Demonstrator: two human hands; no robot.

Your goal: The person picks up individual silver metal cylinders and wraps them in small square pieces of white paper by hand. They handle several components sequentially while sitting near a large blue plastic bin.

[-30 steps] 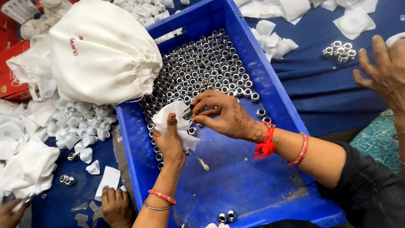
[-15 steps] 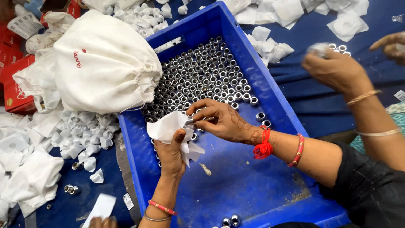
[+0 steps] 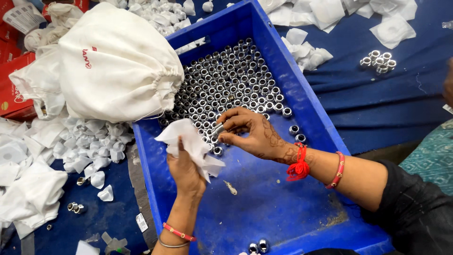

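Your right hand (image 3: pixel 257 137) pinched a small metal ring (image 3: pixel 218 130) between closed fingertips, right at the edge of the white paper square (image 3: pixel 188 141) your left hand (image 3: pixel 185 167) gripped from below. The ring looked hard, smooth and probably slippery, best taken by its outer wall; the paper was limp and easily torn. Beyond your fingertips more rings (image 3: pixel 231 85) crowded the blue crate (image 3: pixel 283 75), and to the left of your left hand sat a white cloth bag (image 3: pixel 113 61).
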